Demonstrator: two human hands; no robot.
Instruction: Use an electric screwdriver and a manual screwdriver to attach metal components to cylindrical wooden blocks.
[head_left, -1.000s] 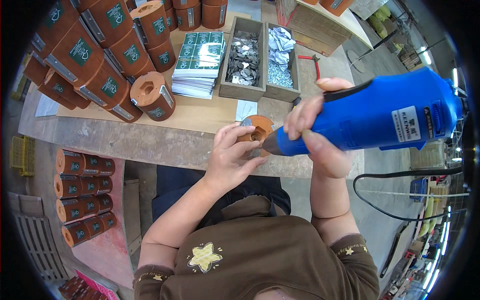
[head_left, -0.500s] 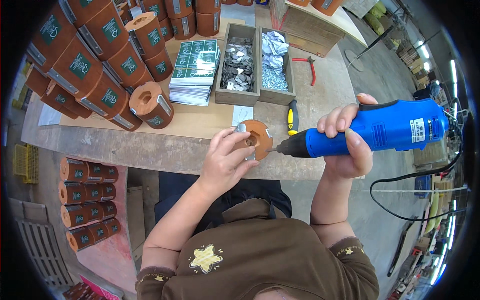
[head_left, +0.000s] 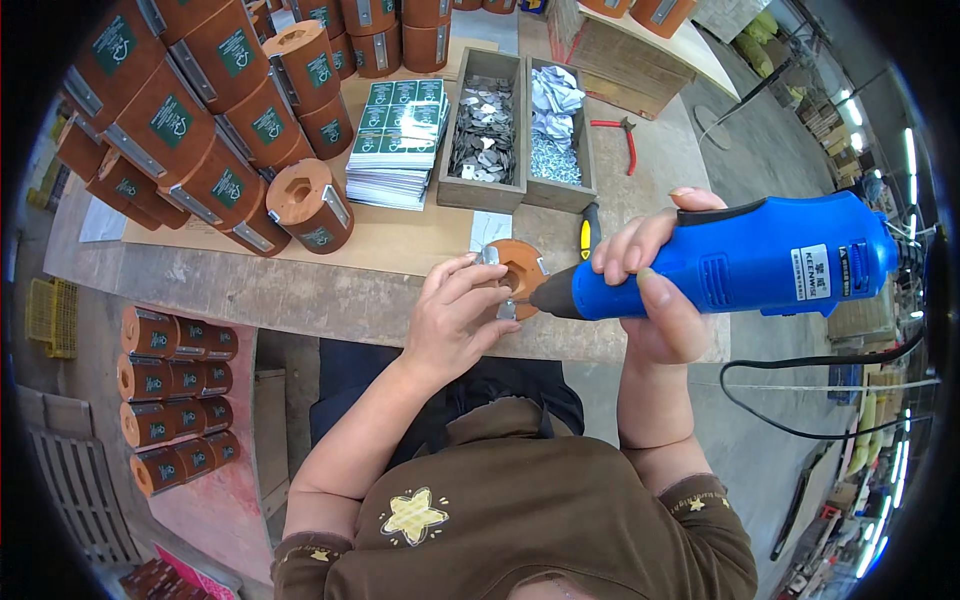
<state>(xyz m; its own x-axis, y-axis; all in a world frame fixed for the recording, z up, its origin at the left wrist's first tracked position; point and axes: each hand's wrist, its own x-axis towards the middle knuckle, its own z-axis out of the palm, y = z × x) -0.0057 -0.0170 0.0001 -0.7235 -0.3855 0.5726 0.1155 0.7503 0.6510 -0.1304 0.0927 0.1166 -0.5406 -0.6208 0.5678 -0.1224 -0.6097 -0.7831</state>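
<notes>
- Brown block, one, round with a hollow middle; on the bench near my front edge; clock centred here, 12 pointing away from me.
- Metal piece, small, at the block's 7 o'clock; mostly behind my thumb.
- Left hand, at 8 o'clock; fingers curled, thumb apart from forefinger, pinching the block's left rim.
- Blue power driver, at 3 o'clock; dark nose over the block's 4 o'clock rim; contact I cannot tell.
- Right hand, wrapped round the driver body; trigger pressure I cannot tell.
- Handling, my judgement: hold the block flat and firm; line up the nose before pressing; keep left fingertips off the bit's line; push steadily, without tilting.
- Edges: bench front close at 6 o'clock; wooden trays at 12; yellow-black handle at 2, near the nose; stacked labels at 10 to 11.
- Open room: bare bench at 1 to 2, short of the red-handled pliers; black cord loops at 4, best kept slack.
</notes>
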